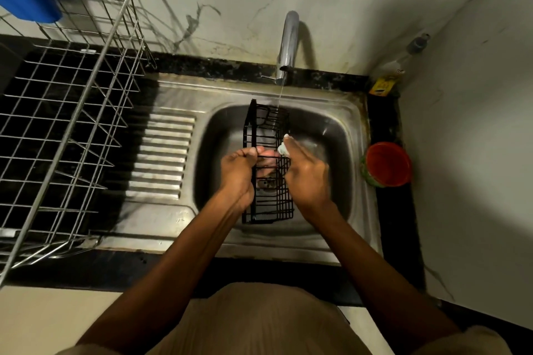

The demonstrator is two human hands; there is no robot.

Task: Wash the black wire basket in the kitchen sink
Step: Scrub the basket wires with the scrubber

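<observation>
Left hand (239,173) grips long side of black wire basket (266,164), fingers curled through mesh, holding it tilted over steel sink bowl (326,124), likely to steady it for scrubbing. Right hand (307,179) pinches small white soapy scrubber (284,145) against basket's right side. Thin stream from chrome tap (288,40) at sink's back edge lands on basket's far end, rinsing it. Red plastic cup (388,163) sits at sink's right edge.

Dim warm light from above-left, hard rack (66,112) shadows, soft glare on tap (288,40), fisheye-bent edges, slight blur.
</observation>
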